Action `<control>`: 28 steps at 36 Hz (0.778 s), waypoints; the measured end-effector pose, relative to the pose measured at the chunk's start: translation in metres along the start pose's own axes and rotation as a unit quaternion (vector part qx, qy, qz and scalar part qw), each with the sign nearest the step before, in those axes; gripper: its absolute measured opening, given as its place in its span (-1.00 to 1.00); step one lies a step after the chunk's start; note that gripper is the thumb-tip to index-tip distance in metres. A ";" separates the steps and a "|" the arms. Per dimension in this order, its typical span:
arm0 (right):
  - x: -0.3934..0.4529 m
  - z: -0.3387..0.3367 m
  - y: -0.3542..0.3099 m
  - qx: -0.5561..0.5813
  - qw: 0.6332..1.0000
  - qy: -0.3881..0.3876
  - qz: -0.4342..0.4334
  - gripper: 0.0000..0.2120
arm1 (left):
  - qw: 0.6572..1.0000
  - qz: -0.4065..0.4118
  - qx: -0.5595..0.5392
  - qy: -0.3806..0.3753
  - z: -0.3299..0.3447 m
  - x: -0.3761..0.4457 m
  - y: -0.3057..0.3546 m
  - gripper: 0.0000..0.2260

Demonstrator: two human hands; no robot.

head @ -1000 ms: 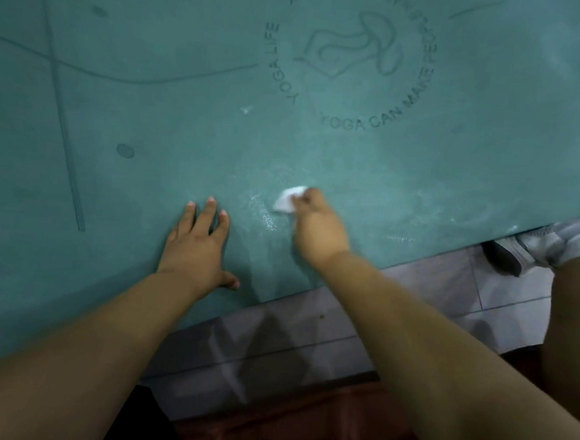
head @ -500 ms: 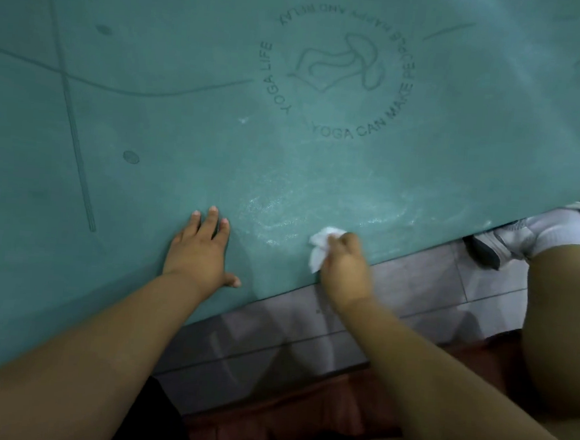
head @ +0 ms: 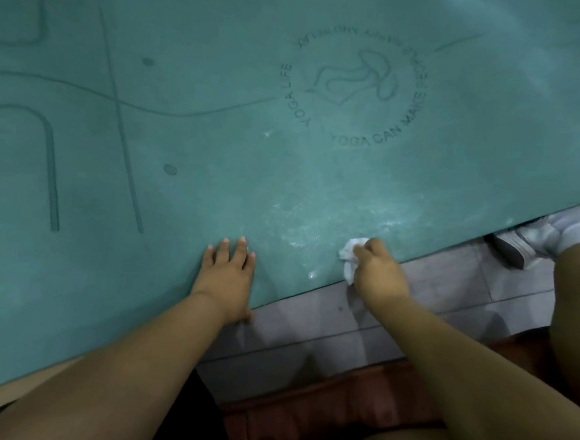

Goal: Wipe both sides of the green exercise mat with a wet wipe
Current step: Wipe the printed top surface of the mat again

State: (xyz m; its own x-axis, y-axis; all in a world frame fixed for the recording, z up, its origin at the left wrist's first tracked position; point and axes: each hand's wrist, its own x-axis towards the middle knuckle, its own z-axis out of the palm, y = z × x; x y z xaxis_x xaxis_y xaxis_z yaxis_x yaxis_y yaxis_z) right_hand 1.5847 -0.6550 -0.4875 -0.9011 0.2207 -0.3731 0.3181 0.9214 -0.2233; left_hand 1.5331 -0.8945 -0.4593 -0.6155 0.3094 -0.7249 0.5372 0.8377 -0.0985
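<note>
Your left hand [head: 225,277] lies flat, fingers straight, on the green exercise mat [head: 217,166]. Your right hand [head: 377,272] clutches the crumpled wet wipe [head: 349,258] at the mat's near edge, its fingers partly hidden.

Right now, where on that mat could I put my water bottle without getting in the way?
Bare green mat lies left of the left hand, and beyond the round printed logo. It is crowded at the near edge, where the right hand works the wet wipe over wet streaks.

Right hand [head: 379,274] grips the wet wipe [head: 349,258] at the green mat [head: 218,146] edge; left hand [head: 226,277] presses flat.
</note>
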 end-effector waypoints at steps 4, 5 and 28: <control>-0.014 0.008 -0.027 -0.049 0.987 -0.075 -0.135 -0.58 | 1.000 0.002 0.011 -0.022 -0.001 -0.004 0.006 -0.20; -0.016 0.008 -0.029 -0.054 0.985 -0.075 -0.146 -0.60 | 1.000 0.007 0.012 -0.027 -0.001 -0.004 0.008 -0.23; -0.014 -0.025 -0.004 -0.108 0.993 -0.041 -0.040 -0.36 | 0.982 0.076 -0.131 0.112 -0.036 -0.048 -0.018 -0.72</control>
State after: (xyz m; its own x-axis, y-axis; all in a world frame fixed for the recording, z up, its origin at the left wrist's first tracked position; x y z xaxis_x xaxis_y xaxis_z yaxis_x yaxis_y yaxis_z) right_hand 1.5886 -0.6539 -0.4592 -0.8913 0.1260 -0.4356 0.1687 0.9838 -0.0605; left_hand 1.5322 -0.9083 -0.3976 -0.6663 0.5063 -0.5474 0.4842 0.8521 0.1987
